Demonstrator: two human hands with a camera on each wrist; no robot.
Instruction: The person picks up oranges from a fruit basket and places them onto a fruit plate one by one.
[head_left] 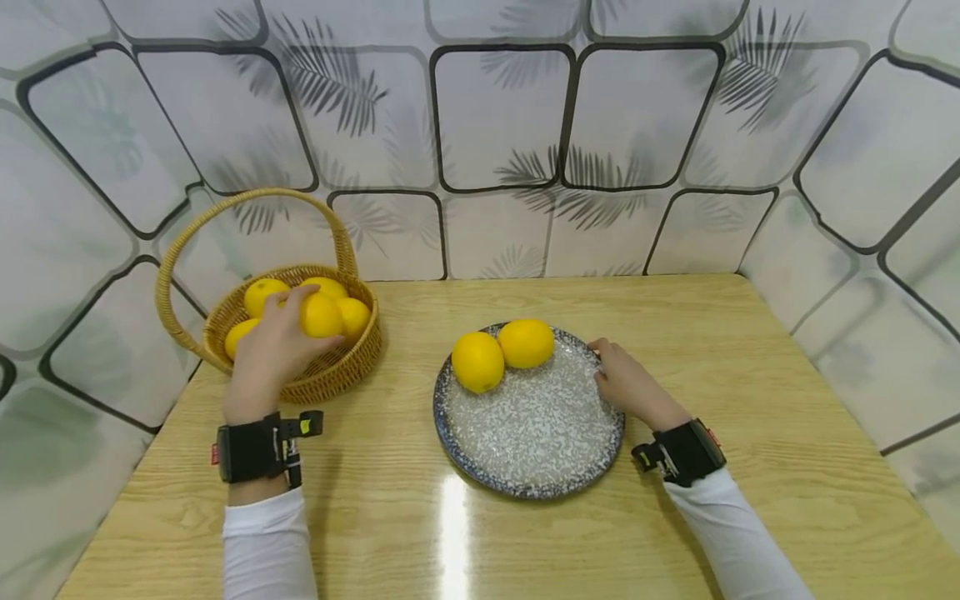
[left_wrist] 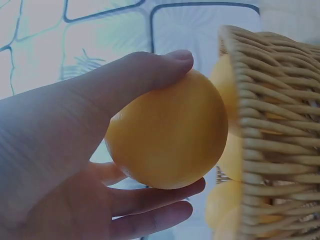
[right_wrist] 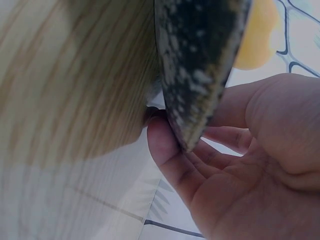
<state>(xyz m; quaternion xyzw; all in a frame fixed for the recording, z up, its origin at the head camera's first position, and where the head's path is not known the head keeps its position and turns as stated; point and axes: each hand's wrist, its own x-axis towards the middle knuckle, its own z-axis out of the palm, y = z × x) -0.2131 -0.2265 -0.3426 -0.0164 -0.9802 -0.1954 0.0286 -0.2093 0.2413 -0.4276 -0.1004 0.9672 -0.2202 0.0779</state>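
My left hand [head_left: 276, 346] grips a round yellow-orange orange [left_wrist: 172, 132] between thumb and fingers, above the wicker basket [head_left: 341, 377]. In the left wrist view the thumb lies over the fruit's top and the fingers pass beneath it. Several more oranges [head_left: 355, 317] lie in the basket. A speckled grey plate [head_left: 543, 433] with a dark blue rim sits on the table, and two oranges [head_left: 477, 362] rest side by side on its far left part. At the plate's right edge, my right hand [head_left: 633, 385] pinches the rim; the right wrist view shows fingertips under it.
The basket's tall arched handle [head_left: 251, 193] rises over the fruit at the back left. A light wooden table [head_left: 720, 367] carries everything, with patterned cloth walls [head_left: 502, 125] behind it and at both sides.
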